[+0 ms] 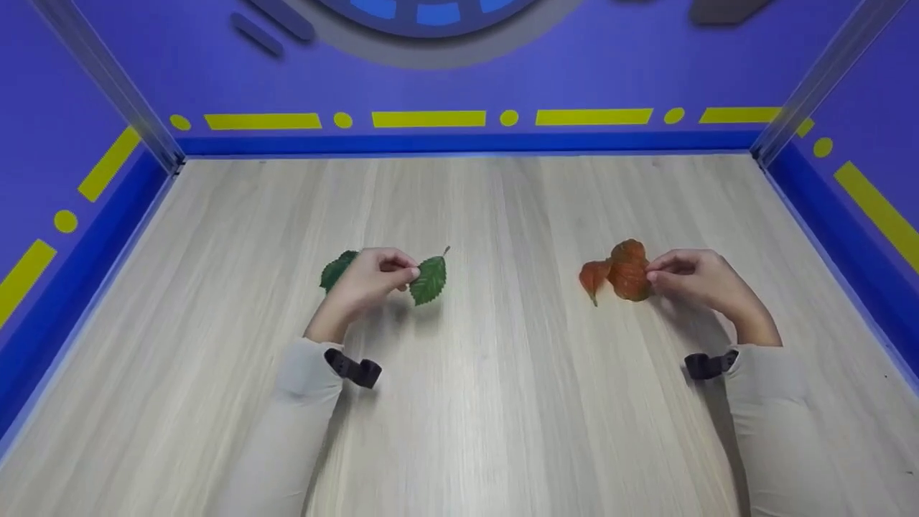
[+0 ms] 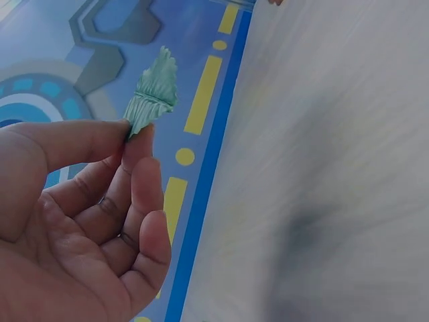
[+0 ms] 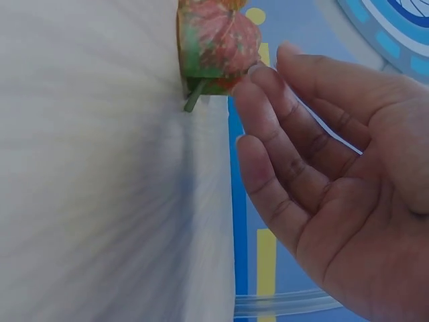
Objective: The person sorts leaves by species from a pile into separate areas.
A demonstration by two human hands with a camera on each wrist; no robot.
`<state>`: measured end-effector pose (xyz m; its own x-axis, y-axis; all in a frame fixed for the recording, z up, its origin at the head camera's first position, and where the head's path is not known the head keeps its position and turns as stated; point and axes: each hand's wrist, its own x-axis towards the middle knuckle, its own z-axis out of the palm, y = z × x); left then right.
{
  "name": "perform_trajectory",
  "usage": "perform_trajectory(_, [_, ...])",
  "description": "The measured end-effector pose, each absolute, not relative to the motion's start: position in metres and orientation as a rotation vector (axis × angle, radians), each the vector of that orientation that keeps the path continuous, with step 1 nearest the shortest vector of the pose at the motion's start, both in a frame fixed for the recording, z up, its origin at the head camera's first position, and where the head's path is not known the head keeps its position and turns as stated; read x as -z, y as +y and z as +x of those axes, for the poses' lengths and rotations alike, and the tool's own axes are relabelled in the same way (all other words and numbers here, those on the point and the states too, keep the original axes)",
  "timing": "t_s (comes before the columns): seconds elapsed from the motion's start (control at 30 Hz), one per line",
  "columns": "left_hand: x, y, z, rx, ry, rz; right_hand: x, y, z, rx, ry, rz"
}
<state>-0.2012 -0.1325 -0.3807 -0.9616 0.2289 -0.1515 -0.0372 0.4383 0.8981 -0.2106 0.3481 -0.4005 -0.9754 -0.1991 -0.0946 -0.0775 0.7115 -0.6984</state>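
My left hand pinches a green leaf between thumb and forefinger, its stem pointing up and away. In the left wrist view the leaf is raised above the table, serrated and ribbed. Another green leaf lies partly hidden behind this hand. On the right, my right hand has its fingertips right at the edge of an orange-red leaf. The right wrist view shows a red and green leaf with a green stem; a gap shows between it and the thumb tip.
Just left of the orange-red leaf lies a smaller one, orange-red too, with a pointed stem. Under everything is a pale wood-grain table. Blue-purple panels with yellow markings wall it at the back and both sides.
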Motion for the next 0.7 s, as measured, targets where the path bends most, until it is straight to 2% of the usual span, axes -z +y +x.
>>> perform_trajectory(0.7, [0.377, -0.170, -0.207, -1.567, 2.533, 0.058, 0.389, 0.328, -0.209, 1.192, 2.733, -0.360])
